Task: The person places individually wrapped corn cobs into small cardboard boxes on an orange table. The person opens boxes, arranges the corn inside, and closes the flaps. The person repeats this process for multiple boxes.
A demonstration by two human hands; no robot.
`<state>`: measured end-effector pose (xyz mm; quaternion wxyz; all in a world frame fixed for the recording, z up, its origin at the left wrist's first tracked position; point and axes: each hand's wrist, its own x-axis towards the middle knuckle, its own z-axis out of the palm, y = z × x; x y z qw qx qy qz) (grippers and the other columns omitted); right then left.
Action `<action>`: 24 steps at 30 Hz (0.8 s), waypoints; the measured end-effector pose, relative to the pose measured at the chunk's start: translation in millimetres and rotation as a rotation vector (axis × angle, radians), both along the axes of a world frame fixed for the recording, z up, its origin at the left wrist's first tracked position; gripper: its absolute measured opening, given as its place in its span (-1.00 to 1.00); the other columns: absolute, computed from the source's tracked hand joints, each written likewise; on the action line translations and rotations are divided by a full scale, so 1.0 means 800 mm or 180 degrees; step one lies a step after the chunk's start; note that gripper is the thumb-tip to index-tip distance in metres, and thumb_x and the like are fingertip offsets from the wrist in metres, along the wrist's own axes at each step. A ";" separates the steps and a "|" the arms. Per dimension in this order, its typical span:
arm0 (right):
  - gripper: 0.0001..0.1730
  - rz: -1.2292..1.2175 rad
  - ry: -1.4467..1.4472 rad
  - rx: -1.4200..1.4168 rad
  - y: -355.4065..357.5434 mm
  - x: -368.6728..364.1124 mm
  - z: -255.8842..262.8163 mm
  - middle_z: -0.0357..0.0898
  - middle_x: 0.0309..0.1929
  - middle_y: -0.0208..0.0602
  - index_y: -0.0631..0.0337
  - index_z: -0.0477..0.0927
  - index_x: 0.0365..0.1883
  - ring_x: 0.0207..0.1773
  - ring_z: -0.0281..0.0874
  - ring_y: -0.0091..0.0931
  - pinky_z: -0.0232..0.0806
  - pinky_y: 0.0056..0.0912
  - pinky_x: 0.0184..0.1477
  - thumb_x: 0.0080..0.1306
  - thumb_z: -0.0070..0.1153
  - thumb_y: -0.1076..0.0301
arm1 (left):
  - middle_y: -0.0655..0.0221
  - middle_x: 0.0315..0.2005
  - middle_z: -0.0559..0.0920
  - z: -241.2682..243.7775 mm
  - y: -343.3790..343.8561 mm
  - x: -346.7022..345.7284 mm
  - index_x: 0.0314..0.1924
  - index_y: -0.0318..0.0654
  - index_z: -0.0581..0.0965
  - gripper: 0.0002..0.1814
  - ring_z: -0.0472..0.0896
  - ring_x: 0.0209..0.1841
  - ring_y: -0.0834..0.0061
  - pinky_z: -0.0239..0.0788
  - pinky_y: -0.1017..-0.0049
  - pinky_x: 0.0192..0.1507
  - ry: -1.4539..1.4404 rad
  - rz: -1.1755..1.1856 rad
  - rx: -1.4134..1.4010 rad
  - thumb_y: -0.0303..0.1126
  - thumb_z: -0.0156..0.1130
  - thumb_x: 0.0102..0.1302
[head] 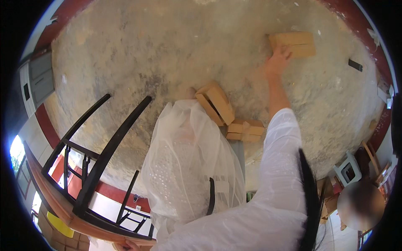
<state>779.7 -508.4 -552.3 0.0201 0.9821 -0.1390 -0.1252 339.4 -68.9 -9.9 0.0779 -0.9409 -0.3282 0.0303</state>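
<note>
My right hand (pixel 279 61) has its fingers spread against the near left side of a closed cardboard box (pixel 298 45) on the floor. Below and left of it, two more cardboard boxes lie close together, one tilted with a dark gap between its flaps (pixel 216 103), the other with tape across it (pixel 246 130). Sheer white tulle (pixel 188 150) over a sequined white cloth fills the middle, beside the boxes. Part of a hand, apparently my left hand (pixel 128 246), shows at the bottom edge against the wooden tabletop's edge (pixel 94 230); its fingers are mostly hidden.
Black table legs (pixel 116 138) rise at the left. A dark phone-like object (pixel 355 65) lies on the worn concrete floor (pixel 188 47) at the right. A pale plastic stool (pixel 348 169), cardboard and a person (pixel 361 205) are at the lower right. A grey cabinet (pixel 40 78) stands at the far left.
</note>
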 end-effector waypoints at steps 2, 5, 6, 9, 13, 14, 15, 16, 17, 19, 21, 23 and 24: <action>-0.08 -0.0563 -0.0160 0.0147 -0.036 0.023 -0.020 -0.10 0.67 0.08 -0.06 0.13 0.62 0.66 -0.09 0.03 0.03 0.03 0.58 0.34 0.28 0.34 | 0.33 -0.68 0.35 -0.003 -0.001 -0.002 -0.49 -0.31 0.41 -0.41 0.27 -0.65 0.36 0.13 0.31 -0.60 -0.0116 -0.0027 -0.0021 0.08 0.32 0.41; -0.03 -0.0888 -0.0293 0.0559 -0.074 0.020 -0.058 -0.19 0.69 0.11 -0.11 0.06 0.64 0.67 -0.09 -0.02 0.16 -0.04 0.52 0.35 0.28 0.37 | 0.36 -0.67 0.35 -0.004 0.016 -0.009 -0.47 -0.34 0.43 -0.43 0.25 -0.65 0.43 0.10 0.35 -0.60 -0.0190 -0.0298 0.0089 0.05 0.31 0.42; -0.03 -0.0847 -0.0320 0.0650 -0.074 0.016 -0.062 -0.21 0.69 0.08 -0.13 0.07 0.64 0.66 -0.02 -0.04 0.23 -0.06 0.48 0.35 0.28 0.38 | 0.36 -0.67 0.35 -0.002 0.020 -0.007 -0.46 -0.35 0.44 -0.44 0.25 -0.65 0.45 0.09 0.36 -0.60 -0.0145 -0.0429 0.0136 0.04 0.31 0.42; -0.09 -0.0975 -0.0105 0.0842 -0.078 0.012 -0.049 -0.20 0.70 0.03 -0.20 0.11 0.63 0.55 0.22 -0.07 0.38 -0.13 0.36 0.37 0.21 0.41 | 0.35 -0.67 0.36 -0.003 0.005 0.002 -0.45 -0.37 0.45 -0.44 0.25 -0.64 0.46 0.09 0.38 -0.60 -0.0196 -0.0355 0.0106 0.03 0.30 0.43; -0.19 -0.0588 -0.0015 0.0552 -0.074 -0.018 -0.054 -0.08 0.68 0.04 -0.26 0.20 0.61 0.35 0.50 -0.02 0.48 -0.09 0.22 0.42 0.06 0.46 | 0.32 -0.66 0.38 0.000 0.003 0.003 -0.44 -0.38 0.46 -0.43 0.26 -0.63 0.43 0.11 0.36 -0.59 0.0006 -0.0183 0.0122 0.04 0.30 0.42; -0.21 -0.0384 -0.0169 0.0685 -0.072 -0.038 -0.057 -0.05 0.66 0.06 -0.22 0.21 0.60 0.32 0.51 -0.01 0.47 -0.08 0.22 0.42 0.04 0.47 | 0.34 -0.66 0.38 0.001 0.003 0.006 -0.43 -0.37 0.47 -0.45 0.26 -0.64 0.44 0.10 0.37 -0.59 0.0054 -0.0125 -0.0020 0.03 0.31 0.42; -0.22 -0.0161 -0.0335 0.0861 -0.057 -0.062 -0.059 -0.01 0.65 0.08 -0.19 0.22 0.60 0.30 0.52 0.01 0.45 -0.06 0.23 0.42 0.02 0.48 | 0.35 -0.66 0.38 0.003 -0.003 0.012 -0.43 -0.37 0.48 -0.46 0.25 -0.64 0.45 0.10 0.37 -0.60 0.0084 -0.0048 -0.0121 0.02 0.32 0.41; -0.24 0.0064 -0.0509 0.1001 -0.046 -0.088 -0.054 0.02 0.64 0.10 -0.15 0.23 0.59 0.28 0.52 0.03 0.44 -0.05 0.23 0.43 0.00 0.48 | 0.36 -0.66 0.38 0.004 -0.004 0.012 -0.42 -0.36 0.49 -0.48 0.25 -0.65 0.46 0.09 0.38 -0.60 0.0106 0.0025 -0.0257 0.01 0.33 0.41; -0.24 0.0300 -0.0584 0.1144 -0.035 -0.118 -0.048 0.04 0.63 0.11 -0.10 0.23 0.59 0.29 0.51 0.05 0.42 -0.05 0.25 0.42 -0.01 0.49 | 0.34 -0.61 0.36 0.003 0.005 -0.004 -0.42 -0.35 0.43 -0.52 0.27 -0.59 0.41 0.09 0.34 -0.56 -0.0103 -0.0130 -0.0134 -0.07 0.33 0.41; -0.25 0.0510 -0.0209 0.1364 -0.015 -0.175 -0.026 0.09 0.59 0.19 -0.04 0.20 0.59 0.31 0.47 0.11 0.39 -0.02 0.28 0.44 0.00 0.47 | 0.29 -0.55 0.33 -0.017 0.026 -0.035 -0.42 -0.35 0.37 -0.57 0.30 -0.52 0.34 0.10 0.27 -0.49 -0.0488 -0.0332 0.0037 -0.19 0.34 0.39; -0.26 0.0301 0.0193 0.1679 0.002 -0.241 -0.002 0.17 0.53 0.26 -0.03 0.20 0.59 0.29 0.46 0.16 0.39 0.02 0.27 0.45 0.01 0.44 | 0.26 -0.53 0.33 -0.031 0.038 -0.033 -0.42 -0.36 0.36 -0.59 0.33 -0.51 0.29 0.10 0.24 -0.46 -0.0764 -0.0470 0.0104 -0.27 0.36 0.38; -0.30 0.0132 -0.0038 0.1962 0.016 -0.294 0.020 0.30 0.47 0.21 0.01 0.21 0.58 0.23 0.52 0.12 0.45 -0.02 0.20 0.48 -0.02 0.46 | 0.24 -0.56 0.32 -0.029 0.027 -0.025 -0.48 -0.34 0.33 -0.58 0.31 -0.54 0.26 0.09 0.21 -0.47 -0.0704 -0.0272 -0.0045 -0.31 0.39 0.35; -0.33 0.0120 -0.0184 0.1990 0.021 -0.304 0.036 0.39 0.42 0.15 0.02 0.20 0.58 0.20 0.58 0.06 0.49 -0.07 0.16 0.51 -0.04 0.46 | 0.24 -0.58 0.31 -0.028 0.020 -0.021 -0.51 -0.33 0.31 -0.56 0.29 -0.56 0.25 0.08 0.20 -0.48 -0.0661 -0.0275 -0.0058 -0.34 0.41 0.33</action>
